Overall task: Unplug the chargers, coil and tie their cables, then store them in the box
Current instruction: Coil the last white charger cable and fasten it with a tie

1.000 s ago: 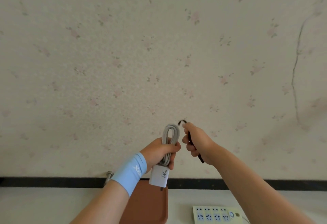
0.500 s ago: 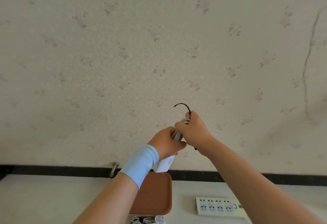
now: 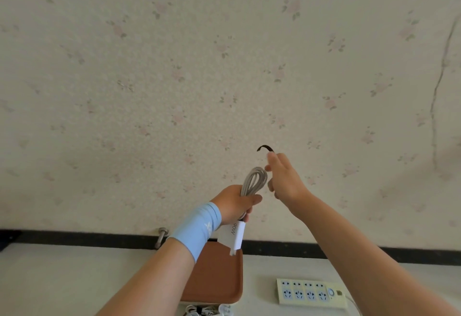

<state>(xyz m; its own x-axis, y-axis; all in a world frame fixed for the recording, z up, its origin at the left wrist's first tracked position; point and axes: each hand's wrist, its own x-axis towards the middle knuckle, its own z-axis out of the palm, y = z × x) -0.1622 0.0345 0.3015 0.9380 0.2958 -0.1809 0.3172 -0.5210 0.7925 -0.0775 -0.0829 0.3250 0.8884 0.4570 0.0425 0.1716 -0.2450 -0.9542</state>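
Cable (image 3: 250, 191), grey and wound in loops, is held up in the left grip (image 3: 237, 203), whose fingers are curled round it. A white charger (image 3: 233, 237) is hung from the cable just under that grip, above the brown box (image 3: 217, 275). A thin black tie (image 3: 265, 148) is pinched at the fingertips of the right grip (image 3: 284, 181), and its end is curled over above the loops. The box is set on the counter (image 3: 74, 278), with a power strip (image 3: 310, 293) near it on the right. A blue wristband (image 3: 197, 228) is worn on the left wrist.
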